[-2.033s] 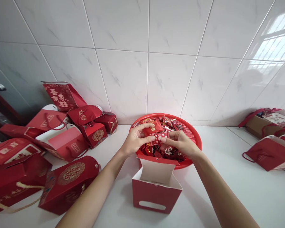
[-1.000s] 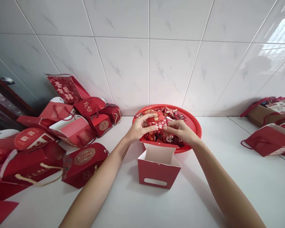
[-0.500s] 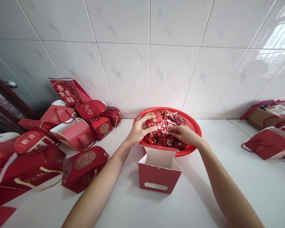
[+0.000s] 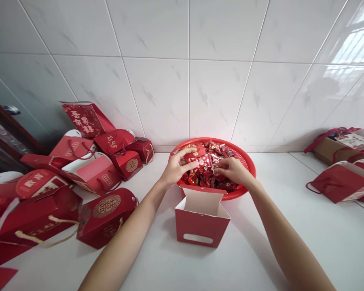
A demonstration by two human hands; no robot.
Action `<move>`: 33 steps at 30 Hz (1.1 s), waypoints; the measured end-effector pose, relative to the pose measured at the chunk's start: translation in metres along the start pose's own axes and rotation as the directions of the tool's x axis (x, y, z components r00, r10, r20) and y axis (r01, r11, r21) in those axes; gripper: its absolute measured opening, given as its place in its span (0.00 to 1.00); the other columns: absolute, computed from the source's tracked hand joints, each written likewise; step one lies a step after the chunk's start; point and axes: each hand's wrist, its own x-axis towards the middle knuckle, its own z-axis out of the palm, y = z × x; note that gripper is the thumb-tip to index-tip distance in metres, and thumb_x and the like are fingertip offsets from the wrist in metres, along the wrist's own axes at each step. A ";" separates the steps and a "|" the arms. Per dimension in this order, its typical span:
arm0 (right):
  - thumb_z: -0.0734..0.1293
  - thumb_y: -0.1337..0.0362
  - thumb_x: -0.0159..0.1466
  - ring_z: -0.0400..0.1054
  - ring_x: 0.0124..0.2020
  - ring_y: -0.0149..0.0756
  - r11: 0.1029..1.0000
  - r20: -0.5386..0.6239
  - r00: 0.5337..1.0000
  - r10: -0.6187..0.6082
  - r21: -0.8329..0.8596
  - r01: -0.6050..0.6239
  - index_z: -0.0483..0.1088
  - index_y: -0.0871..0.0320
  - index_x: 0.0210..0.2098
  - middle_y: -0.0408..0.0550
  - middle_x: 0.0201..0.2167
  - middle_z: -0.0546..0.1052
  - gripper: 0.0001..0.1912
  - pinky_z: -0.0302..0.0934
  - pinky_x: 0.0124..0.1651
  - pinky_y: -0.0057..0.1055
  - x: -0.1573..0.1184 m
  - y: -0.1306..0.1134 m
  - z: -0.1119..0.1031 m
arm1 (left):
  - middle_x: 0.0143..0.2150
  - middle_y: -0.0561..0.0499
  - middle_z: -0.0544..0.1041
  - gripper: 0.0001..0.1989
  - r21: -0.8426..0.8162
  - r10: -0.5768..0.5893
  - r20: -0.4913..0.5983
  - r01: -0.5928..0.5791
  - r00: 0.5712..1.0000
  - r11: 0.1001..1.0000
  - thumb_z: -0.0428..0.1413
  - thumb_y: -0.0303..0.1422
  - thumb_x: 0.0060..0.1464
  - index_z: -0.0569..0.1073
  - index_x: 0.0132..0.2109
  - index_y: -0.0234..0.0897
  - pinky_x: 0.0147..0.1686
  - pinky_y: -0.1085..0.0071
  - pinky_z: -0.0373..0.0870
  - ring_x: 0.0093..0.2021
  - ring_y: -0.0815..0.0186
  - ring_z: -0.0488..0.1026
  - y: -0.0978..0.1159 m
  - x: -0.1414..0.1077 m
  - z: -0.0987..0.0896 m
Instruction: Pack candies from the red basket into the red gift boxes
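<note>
A red plastic basket full of red-wrapped candies stands against the tiled wall. At its left side my left hand is closed around red candy packets, thumb and fingers pointing right. My right hand is over the middle of the candies, its fingertips pinched on a small wrapped candy that is mostly hidden. Just in front of the basket, between my forearms, a red box stands upright with its top open and its white inside showing.
Many red gift boxes, some with rope handles, crowd the left side of the white counter. On the right lie more red boxes and a brown carton. The tiled wall rises behind.
My right hand has shifted slightly left and its fingers have drawn closer together over the candies. My left hand keeps its hold. The view has moved a little.
</note>
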 end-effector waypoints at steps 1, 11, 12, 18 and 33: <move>0.65 0.60 0.65 0.64 0.26 0.35 0.999 -0.037 0.999 0.004 0.040 -0.003 0.64 0.56 0.23 0.42 0.22 0.71 0.15 0.54 0.30 0.32 -0.001 0.001 -0.002 | 0.63 0.44 0.75 0.27 -0.006 0.000 -0.007 0.000 1.000 1.000 0.69 0.37 0.44 0.77 0.53 0.39 0.58 0.57 0.74 0.58 0.52 0.76 0.000 0.000 0.000; 0.74 0.47 0.55 0.68 0.26 0.36 0.767 -0.074 0.996 0.046 0.642 0.012 0.69 0.55 0.30 0.42 0.23 0.73 0.19 0.63 0.30 0.35 -0.010 0.004 -0.016 | 0.60 0.42 0.77 0.28 -0.034 0.013 -0.067 -0.015 0.998 0.999 0.69 0.38 0.46 0.76 0.55 0.37 0.58 0.57 0.74 0.58 0.52 0.75 -0.001 -0.001 0.002; 0.75 0.47 0.54 0.69 0.25 0.35 0.742 -0.069 0.997 0.043 0.670 0.014 0.69 0.55 0.29 0.42 0.23 0.73 0.20 0.63 0.30 0.34 -0.010 0.004 -0.017 | 0.60 0.42 0.77 0.28 -0.046 0.013 -0.072 -0.016 0.997 0.999 0.69 0.38 0.46 0.75 0.55 0.37 0.58 0.58 0.74 0.58 0.52 0.75 -0.002 0.000 0.002; 0.79 0.50 0.51 0.74 0.26 0.34 0.562 -0.034 0.999 0.031 0.827 0.011 0.67 0.55 0.32 0.41 0.25 0.77 0.22 0.67 0.32 0.32 -0.010 0.000 -0.020 | 0.59 0.43 0.77 0.29 -0.039 0.002 -0.077 -0.005 0.997 0.999 0.69 0.38 0.47 0.74 0.56 0.38 0.57 0.57 0.74 0.58 0.52 0.76 -0.003 0.000 0.003; 0.79 0.57 0.54 0.82 0.37 0.42 0.414 0.130 0.989 -0.065 0.906 -0.092 0.73 0.57 0.40 0.46 0.36 0.81 0.19 0.76 0.48 0.39 -0.010 -0.015 0.002 | 0.62 0.43 0.74 0.28 -0.029 0.029 -0.045 -0.030 0.999 0.999 0.68 0.39 0.49 0.73 0.57 0.39 0.57 0.57 0.75 0.58 0.53 0.75 -0.002 -0.001 0.002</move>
